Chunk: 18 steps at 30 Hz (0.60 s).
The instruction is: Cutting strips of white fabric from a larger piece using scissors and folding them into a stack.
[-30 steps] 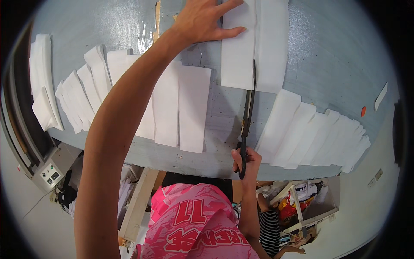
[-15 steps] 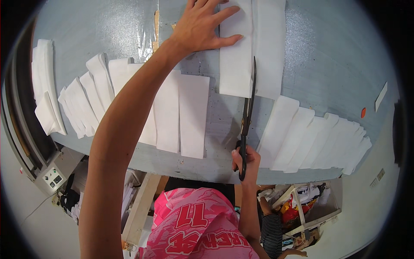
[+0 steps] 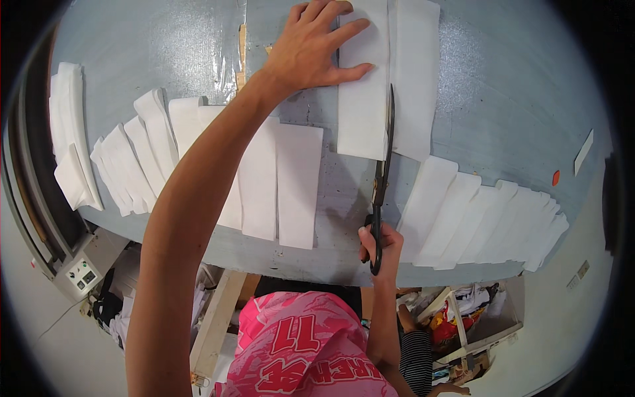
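Observation:
My left hand lies with fingers spread on a long white fabric piece at the top middle of the table. In my right hand is a pair of black-handled scissors, pointing away from me. The blades look closed and lie along the slit between that piece and a second white strip on its right. The far end of both pieces runs out of view. Overlapping white strips fan out left of the scissors, partly hidden under my left forearm. Another row of white strips fans out on the right.
The grey table curves toward its near edge. Folded white cloth sits at the far left, beside a machine with a control box. An orange scrap and white sliver lie right. Below stands a wooden-framed bin of cloth.
The scissors have advanced slightly along the slit between the two pieces. My left hand stays spread on the fabric. The whole table appears a little lower in view.

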Motion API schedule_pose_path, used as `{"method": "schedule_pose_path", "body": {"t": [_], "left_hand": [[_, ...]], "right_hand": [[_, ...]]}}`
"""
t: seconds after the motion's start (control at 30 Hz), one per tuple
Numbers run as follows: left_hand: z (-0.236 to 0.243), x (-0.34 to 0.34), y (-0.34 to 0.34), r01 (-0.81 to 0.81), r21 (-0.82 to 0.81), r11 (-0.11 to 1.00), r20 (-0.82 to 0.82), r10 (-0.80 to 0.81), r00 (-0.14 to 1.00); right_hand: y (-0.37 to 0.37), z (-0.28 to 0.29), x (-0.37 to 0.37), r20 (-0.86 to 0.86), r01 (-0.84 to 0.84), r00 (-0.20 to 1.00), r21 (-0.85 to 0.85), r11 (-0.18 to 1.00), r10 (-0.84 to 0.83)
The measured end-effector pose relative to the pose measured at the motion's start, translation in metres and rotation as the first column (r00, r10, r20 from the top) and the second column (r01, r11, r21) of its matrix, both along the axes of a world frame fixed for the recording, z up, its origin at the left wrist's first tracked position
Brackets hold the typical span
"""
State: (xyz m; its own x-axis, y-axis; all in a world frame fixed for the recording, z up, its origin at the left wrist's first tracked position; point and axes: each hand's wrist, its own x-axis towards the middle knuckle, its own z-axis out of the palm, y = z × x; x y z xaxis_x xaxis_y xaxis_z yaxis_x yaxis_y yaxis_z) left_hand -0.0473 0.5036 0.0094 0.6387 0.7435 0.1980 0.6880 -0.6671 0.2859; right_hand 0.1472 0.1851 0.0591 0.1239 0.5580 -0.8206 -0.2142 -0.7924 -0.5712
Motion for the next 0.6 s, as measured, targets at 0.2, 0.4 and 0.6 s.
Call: {"method": "schedule_pose_path", "body": {"t": [0.2,0.4,0.6], "left_hand": [[0.001,0.0,0.0,0.002,-0.013,1.0,0.022,-0.002,1.0],[-0.001,0.001,-0.001,-0.014,0.04,0.999,0.031,0.013,0.999],[-0.007,0.002,-0.001,-0.031,0.159,0.987,0.103,0.015,0.995]], "right_hand": [[0.017,-0.002,-0.001,0.008,-0.004,1.0,0.045,0.999,0.004],[0.019,0.001,-0.007,0.07,-0.032,0.997,-0.025,0.999,0.034],[0.035,0.001,-0.007,0.045,0.011,0.999,0.026,1.0,-0.012]]}}
